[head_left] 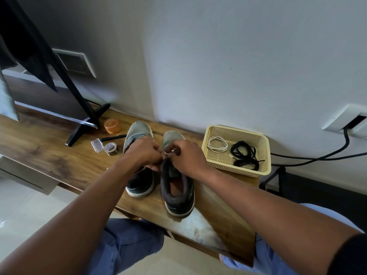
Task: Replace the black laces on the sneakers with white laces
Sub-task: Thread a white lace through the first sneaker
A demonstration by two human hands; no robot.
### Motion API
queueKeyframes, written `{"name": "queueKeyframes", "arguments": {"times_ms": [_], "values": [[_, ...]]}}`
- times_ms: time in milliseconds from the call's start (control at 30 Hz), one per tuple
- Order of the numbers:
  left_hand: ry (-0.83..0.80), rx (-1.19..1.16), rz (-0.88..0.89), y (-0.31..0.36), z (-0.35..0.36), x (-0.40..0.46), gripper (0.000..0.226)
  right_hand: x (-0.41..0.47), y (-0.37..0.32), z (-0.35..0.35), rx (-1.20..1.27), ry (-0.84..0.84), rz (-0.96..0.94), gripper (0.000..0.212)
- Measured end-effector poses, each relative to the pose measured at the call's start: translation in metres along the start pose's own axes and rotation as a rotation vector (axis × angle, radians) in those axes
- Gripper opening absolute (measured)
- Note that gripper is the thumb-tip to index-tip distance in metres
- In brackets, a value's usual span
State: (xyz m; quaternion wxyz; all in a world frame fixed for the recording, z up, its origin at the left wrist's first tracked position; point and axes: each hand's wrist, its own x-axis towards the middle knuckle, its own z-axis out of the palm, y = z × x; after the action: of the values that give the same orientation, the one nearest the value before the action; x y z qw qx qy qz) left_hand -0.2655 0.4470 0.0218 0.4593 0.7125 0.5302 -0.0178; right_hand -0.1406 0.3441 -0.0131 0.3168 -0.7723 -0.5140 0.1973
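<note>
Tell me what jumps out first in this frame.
Both hands, left hand and right hand, meet over the right sneaker at table centre, pinching a white lace. To the right, a yellow basket holds a coiled white lace and black laces.

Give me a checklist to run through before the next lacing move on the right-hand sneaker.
1. Both hands on the lace: left hand and right hand meet over the right sneaker - ok.
2. White lace in grip: a small bit shows between the fingers - ok.
3. Which eyelet is next: hidden by the hands - cannot tell.
4. Spare white lace in the basket - ok.
5. Black laces off, lying in the basket - ok.
6. Left sneaker laced: covered - cannot tell.
</note>
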Motion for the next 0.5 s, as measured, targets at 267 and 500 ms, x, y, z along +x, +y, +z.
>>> {"name": "queueKeyframes", "arguments": {"times_ms": [267, 500], "values": [[0.252, 0.093, 0.106, 0.002, -0.013, -0.004, 0.013, 0.004, -0.004, -0.006, -0.236, -0.075, -0.073, 0.036], [0.176, -1.182, 0.274, 0.007, -0.061, -0.020, 0.026, 0.004, 0.006, -0.013, -0.216, -0.168, -0.027, 0.028]]}}
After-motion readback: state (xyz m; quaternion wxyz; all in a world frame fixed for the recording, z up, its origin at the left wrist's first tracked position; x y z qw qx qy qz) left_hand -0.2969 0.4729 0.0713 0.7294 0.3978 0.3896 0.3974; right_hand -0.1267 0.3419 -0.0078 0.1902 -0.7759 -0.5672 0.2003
